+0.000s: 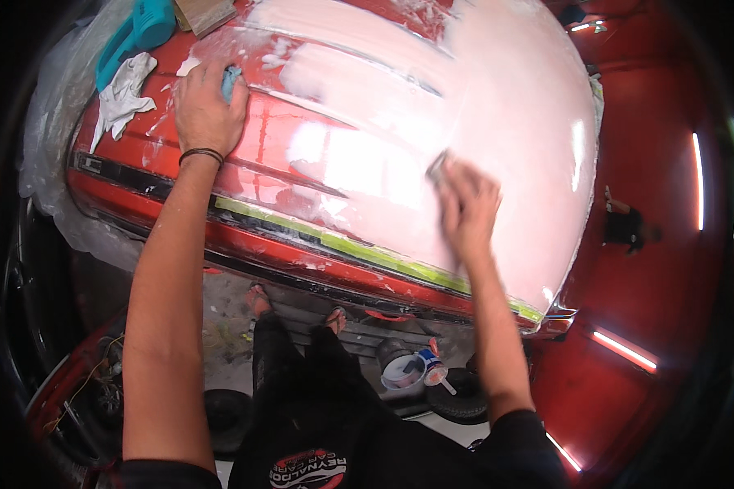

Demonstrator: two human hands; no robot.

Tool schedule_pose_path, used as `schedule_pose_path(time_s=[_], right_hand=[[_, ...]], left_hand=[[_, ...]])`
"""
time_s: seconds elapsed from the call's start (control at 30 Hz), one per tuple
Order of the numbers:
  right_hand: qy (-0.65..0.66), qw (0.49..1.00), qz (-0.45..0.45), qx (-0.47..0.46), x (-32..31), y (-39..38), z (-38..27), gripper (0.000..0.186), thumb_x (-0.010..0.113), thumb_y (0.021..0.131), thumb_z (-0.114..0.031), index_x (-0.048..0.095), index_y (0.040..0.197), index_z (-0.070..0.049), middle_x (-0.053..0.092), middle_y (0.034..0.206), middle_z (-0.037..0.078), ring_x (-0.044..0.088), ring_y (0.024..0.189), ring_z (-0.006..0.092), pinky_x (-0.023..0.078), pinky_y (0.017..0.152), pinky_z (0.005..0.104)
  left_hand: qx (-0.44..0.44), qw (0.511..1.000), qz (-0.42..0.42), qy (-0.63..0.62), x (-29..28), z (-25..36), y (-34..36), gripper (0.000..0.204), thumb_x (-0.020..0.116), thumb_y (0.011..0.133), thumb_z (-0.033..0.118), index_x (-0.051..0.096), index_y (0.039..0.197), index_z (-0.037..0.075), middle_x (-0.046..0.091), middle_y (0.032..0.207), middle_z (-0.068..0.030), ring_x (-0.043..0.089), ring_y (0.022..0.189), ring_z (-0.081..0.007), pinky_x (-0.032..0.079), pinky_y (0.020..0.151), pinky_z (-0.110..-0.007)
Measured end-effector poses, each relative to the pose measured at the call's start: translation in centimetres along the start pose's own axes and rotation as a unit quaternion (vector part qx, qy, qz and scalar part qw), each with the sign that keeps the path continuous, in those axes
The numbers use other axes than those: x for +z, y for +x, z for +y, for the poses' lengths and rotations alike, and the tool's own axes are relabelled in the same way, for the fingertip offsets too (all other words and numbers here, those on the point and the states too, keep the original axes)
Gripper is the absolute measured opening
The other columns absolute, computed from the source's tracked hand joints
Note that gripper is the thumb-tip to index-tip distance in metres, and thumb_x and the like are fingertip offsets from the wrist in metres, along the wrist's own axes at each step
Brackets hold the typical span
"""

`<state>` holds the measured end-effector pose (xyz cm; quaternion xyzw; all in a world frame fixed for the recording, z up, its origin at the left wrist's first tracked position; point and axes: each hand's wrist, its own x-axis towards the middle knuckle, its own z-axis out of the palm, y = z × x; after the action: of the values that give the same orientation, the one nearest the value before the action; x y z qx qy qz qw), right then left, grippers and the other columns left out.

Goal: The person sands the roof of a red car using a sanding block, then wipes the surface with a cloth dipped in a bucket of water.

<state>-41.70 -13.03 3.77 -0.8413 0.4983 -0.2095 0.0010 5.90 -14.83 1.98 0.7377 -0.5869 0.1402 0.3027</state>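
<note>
A red car roof (271, 134) lies before me, its right part covered by a whitish-pink coat (523, 106). On the bare red side at the left rests my left hand (208, 110), its fingers closed around a small light-blue piece (232, 82), perhaps a sponge or cloth. My right hand (470, 204) grips a small greyish pad (439, 169) against the coated surface. Most of the pad is hidden under the fingers. Whitish smears streak the red paint between both hands.
Yellow-green masking tape (342, 244) runs along the roof's near edge. A white rag (125, 98), a teal plastic tool (143, 28) and a wooden board (204, 12) lie at the far left. Below stand a bucket (403, 372) and a tyre (458, 398).
</note>
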Motion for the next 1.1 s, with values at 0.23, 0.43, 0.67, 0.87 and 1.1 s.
schedule_pose_path(time_s=[0.23, 0.43, 0.67, 0.87, 1.1], right_hand=[[0.028, 0.988, 0.044, 0.144, 3.3, 16.1, 7.6, 0.04, 0.071, 0.109, -0.031, 0.078, 0.148, -0.029, 0.072, 0.148, 0.013, 0.063, 0.135, 0.0379, 0.05, 0.117, 0.0549], [0.055, 0.997, -0.041, -0.027, -3.3, -0.9, 6.9, 0.049, 0.08, 0.099, -0.014, 0.079, 0.147, -0.024, 0.071, 0.146, 0.014, 0.062, 0.133, 0.037, 0.043, 0.118, 0.052], [0.121, 0.986, -0.048, -0.104, 0.7, 7.9, 0.3, 0.039, 0.084, 0.096, -0.017, 0.084, 0.134, -0.023, 0.072, 0.141, 0.011, 0.064, 0.126, 0.0352, 0.046, 0.113, 0.0516], [0.17, 0.973, -0.021, -0.156, 5.3, 14.4, -4.7, 0.035, 0.079, 0.101, -0.027, 0.083, 0.136, -0.028, 0.07, 0.142, 0.005, 0.059, 0.13, 0.0339, 0.045, 0.112, 0.054], [0.127, 0.982, -0.076, -0.12, -4.3, 3.4, 9.9, 0.043, 0.087, 0.092, -0.013, 0.086, 0.133, -0.024, 0.072, 0.14, 0.01, 0.065, 0.124, 0.034, 0.047, 0.111, 0.0501]], left_hand=[[0.006, 1.0, -0.011, -0.026, 0.6, 0.7, 0.4, 0.038, 0.074, 0.104, 0.029, 0.071, 0.137, 0.011, 0.072, 0.128, -0.0197, 0.066, 0.121, -0.0432, 0.051, 0.108, -0.053], [-0.006, 1.0, -0.022, 0.014, -0.7, 0.1, 0.4, 0.037, 0.073, 0.104, 0.027, 0.071, 0.137, 0.01, 0.071, 0.127, -0.0206, 0.066, 0.121, -0.0432, 0.051, 0.108, -0.054], [0.0, 0.999, -0.032, -0.011, -0.6, 1.5, 0.1, 0.037, 0.074, 0.104, 0.025, 0.071, 0.137, 0.009, 0.072, 0.128, -0.019, 0.066, 0.121, -0.0414, 0.051, 0.108, -0.052], [-0.002, 0.999, -0.032, -0.023, -0.2, 0.3, 0.4, 0.039, 0.074, 0.104, 0.026, 0.072, 0.139, 0.01, 0.072, 0.134, -0.0176, 0.067, 0.128, -0.0389, 0.051, 0.114, -0.049], [0.008, 1.0, -0.016, -0.015, -0.7, 0.5, 0.7, 0.038, 0.074, 0.104, 0.027, 0.072, 0.138, 0.01, 0.072, 0.132, -0.0184, 0.067, 0.125, -0.0405, 0.051, 0.112, -0.05]])
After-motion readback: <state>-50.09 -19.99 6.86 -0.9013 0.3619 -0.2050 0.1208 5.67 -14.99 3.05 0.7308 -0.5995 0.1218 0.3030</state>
